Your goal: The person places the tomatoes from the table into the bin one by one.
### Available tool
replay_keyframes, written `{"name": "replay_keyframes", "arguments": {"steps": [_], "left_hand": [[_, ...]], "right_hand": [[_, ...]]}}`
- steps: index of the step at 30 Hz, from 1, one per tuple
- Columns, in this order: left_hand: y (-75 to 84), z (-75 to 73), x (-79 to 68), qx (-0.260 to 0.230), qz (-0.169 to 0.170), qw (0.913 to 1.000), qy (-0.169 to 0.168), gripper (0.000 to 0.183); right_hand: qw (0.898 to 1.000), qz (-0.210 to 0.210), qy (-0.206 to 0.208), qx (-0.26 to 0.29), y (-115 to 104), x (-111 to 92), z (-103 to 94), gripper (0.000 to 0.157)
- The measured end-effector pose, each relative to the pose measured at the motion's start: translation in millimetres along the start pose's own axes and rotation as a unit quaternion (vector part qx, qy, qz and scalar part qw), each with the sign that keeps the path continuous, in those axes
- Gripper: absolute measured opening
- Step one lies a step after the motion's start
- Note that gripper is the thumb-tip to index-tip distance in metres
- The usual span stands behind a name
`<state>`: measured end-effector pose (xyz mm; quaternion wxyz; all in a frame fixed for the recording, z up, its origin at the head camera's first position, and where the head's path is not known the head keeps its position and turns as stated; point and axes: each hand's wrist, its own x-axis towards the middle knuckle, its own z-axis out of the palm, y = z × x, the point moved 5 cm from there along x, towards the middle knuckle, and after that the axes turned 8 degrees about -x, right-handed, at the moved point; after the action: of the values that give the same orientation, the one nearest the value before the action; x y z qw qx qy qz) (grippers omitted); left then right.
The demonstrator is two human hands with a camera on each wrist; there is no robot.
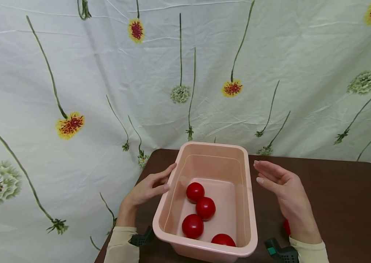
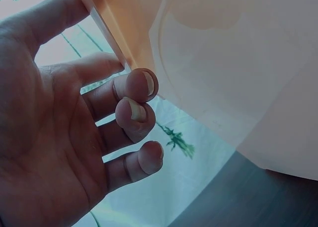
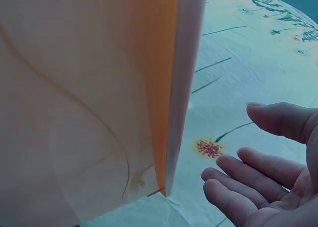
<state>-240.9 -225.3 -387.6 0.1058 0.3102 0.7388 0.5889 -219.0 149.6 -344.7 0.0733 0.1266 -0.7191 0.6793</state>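
A pink plastic bin (image 1: 211, 252) stands tilted on the table, its open top facing me. Several shiny red balls (image 1: 205, 208) lie inside it, most of them toward the left and near end. My left hand (image 1: 147, 188) grips the bin's left rim, thumb above and fingers curled beneath; the left wrist view shows the same hand (image 2: 59, 122) at the rim's underside. To the right of the bin, my right hand (image 1: 284, 186) is held apart from the rim with its fingers extended and nothing in them. The right wrist view shows a gap between this hand (image 3: 268, 172) and the bin wall (image 3: 74, 113).
Part of another red object (image 1: 286, 227) shows behind my right wrist on the dark brown table (image 1: 353, 212). A white cloth (image 1: 159, 65) printed with flowers hangs behind the table and along its left side. Each wrist wears a black device.
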Motion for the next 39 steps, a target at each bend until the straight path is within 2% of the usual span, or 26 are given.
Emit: {"name": "replay_keyframes", "arguments": {"steps": [14,17,23,30,36,39], "left_hand": [[1.4,1.6,0.8,-0.013,-0.005,0.9999,-0.003,0.066],[1.2,1.3,1.0,-0.01,-0.003,0.9999,-0.004,0.065],[2.8,1.4,0.5,-0.015,0.001,0.9999,-0.006,0.065],[3.3,1.8,-0.3,-0.018,-0.007,0.9998,-0.004,0.066],[0.5,1.3,0.3,-0.02,-0.003,0.9998,-0.005,0.065],[0.0,1.3,0.2,-0.019,-0.005,0.9998,-0.004,0.065]], "right_hand": [[0.997,0.043,0.034,-0.052,14.4,3.6,-20.3,0.052],[0.994,0.061,0.043,-0.081,19.2,5.2,-24.8,0.056],[0.981,0.104,0.059,-0.152,31.5,8.4,-37.1,0.061],[0.974,0.132,0.08,-0.164,46.1,8.8,-59.5,0.062],[0.95,0.203,0.08,-0.223,63.0,6.7,-75.4,0.068],[0.944,0.223,0.074,-0.231,70.1,5.6,-79.3,0.069]]}}
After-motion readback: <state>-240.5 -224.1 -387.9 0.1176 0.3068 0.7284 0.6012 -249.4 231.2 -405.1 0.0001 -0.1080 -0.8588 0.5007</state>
